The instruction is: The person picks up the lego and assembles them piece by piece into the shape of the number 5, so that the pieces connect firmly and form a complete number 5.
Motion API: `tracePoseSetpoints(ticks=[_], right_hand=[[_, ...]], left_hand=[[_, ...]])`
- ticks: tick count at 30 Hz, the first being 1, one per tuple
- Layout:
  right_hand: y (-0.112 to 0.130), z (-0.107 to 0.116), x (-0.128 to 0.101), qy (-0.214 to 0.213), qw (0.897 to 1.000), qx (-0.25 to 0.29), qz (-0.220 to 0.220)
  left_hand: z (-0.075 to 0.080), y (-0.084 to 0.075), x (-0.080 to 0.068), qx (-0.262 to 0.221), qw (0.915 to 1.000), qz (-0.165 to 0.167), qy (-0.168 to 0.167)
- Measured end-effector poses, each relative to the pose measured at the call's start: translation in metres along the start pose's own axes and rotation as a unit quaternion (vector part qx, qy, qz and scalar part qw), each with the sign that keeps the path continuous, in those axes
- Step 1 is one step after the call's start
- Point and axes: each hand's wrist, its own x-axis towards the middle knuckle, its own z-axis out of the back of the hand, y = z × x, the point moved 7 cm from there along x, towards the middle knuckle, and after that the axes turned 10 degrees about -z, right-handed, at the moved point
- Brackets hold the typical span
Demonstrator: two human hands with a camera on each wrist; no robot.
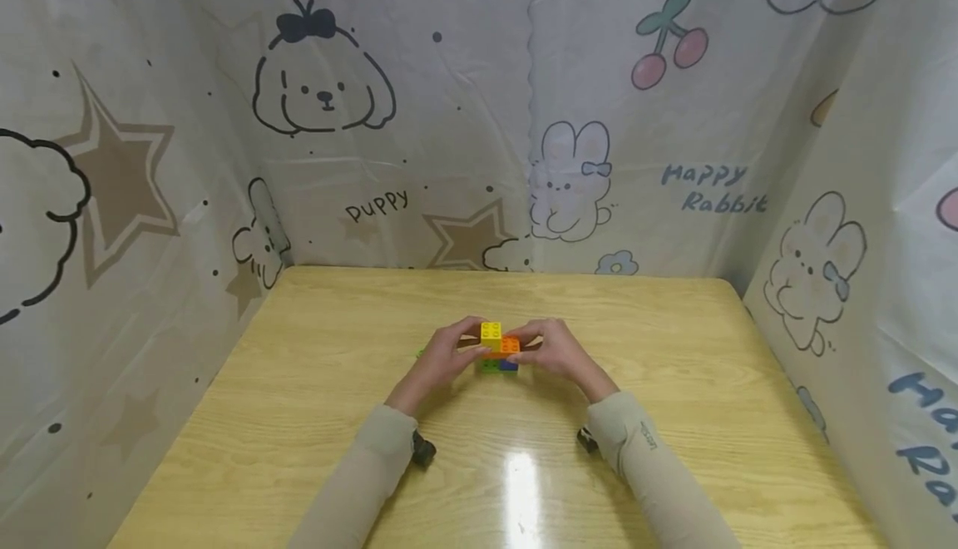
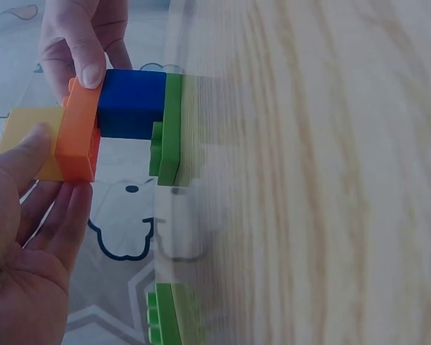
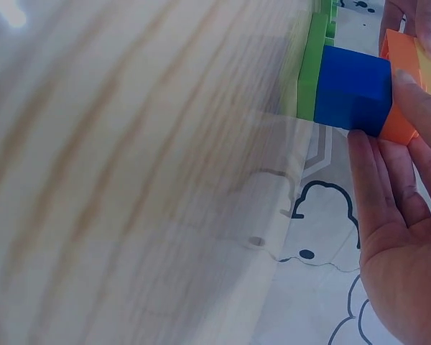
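Toy building bricks form a stack on the table. A flat green brick lies at the bottom, with a blue brick over one end of it. Across the blue one sits an orange brick, overhanging to the left, and a yellow brick stands on the orange one's left end. My left hand pinches the yellow brick, its thumb on the near side and its fingertips by the orange brick. From the other side, my right hand grips the orange brick, the thumb on its near face and some fingertips beside the blue brick.
Another flat green brick lies on the table left of the stack, mostly hidden by the left hand in the head view. The wooden table is enclosed at the back and sides by a printed cloth.
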Motion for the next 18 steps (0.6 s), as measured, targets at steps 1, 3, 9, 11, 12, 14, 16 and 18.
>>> tracePoseSetpoints(ticks=[1,3,9,11,12,14,16,18], right_hand=[[0.0001,0.0006,-0.0002,0.001,1.0,0.002,0.001],[0.0006,0.0015,-0.0004,0.001,1.0,0.005,0.003],[0.0005,0.0005,-0.0001,0.006,1.0,0.002,0.011],[-0.0001,0.0001,0.0002,0.005,1.0,0.002,0.01],[-0.0004,-0.0002,0.0002,0.005,1.0,0.002,0.01],[-0.001,-0.0001,0.0004,0.003,1.0,0.002,0.007],[-0.0017,0.0,0.0008,0.002,1.0,0.003,0.004],[-0.0015,0.0003,0.0006,0.003,1.0,0.004,0.005]], left_hand=[[-0.0001,0.0001,0.0002,0.0,1.0,0.002,0.001],[-0.0003,0.0005,0.0007,-0.001,1.0,0.006,0.001],[-0.0008,0.0049,0.0007,-0.005,0.9996,0.027,0.0],[-0.001,0.0061,0.0003,-0.008,0.9995,0.032,-0.001],[-0.0011,0.0066,0.0001,-0.01,0.9994,0.033,-0.002],[-0.0013,0.0073,-0.0001,-0.014,0.9994,0.033,-0.004],[-0.0012,0.0079,-0.0003,-0.017,0.9993,0.033,-0.007],[-0.0012,0.0083,-0.0003,-0.018,0.9993,0.031,-0.009]])
